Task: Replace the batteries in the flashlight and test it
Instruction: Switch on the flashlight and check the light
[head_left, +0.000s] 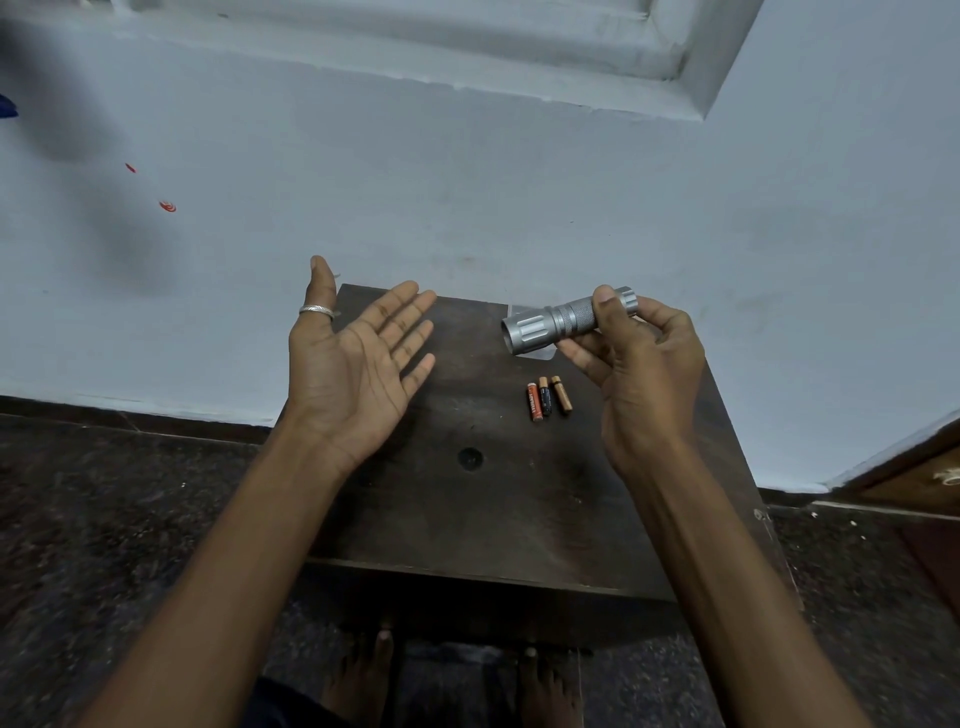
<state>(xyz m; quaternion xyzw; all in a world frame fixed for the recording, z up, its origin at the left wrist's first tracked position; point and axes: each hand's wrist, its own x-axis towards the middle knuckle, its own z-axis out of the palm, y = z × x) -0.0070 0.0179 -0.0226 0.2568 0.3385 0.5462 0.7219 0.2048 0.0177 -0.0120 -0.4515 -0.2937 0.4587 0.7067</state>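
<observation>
My right hand (641, 374) holds a silver flashlight (558, 322) by its tail end, thumb on the end cap, above the far right of a dark wooden table (467, 519). The lens end points left toward my left hand (358, 353), which is held palm up with fingers spread and holds nothing; a silver ring sits on its thumb. Three small batteries (548, 398) lie side by side on the table below the flashlight: one red and black, one black with a copper top, one copper coloured.
A pale wall (467, 182) rises right behind the table. A small clear piece (540, 356) lies under the flashlight. The table has a round dark hole (470, 459) near its middle. My bare feet (363, 675) stand on the dark speckled floor below the table's near edge.
</observation>
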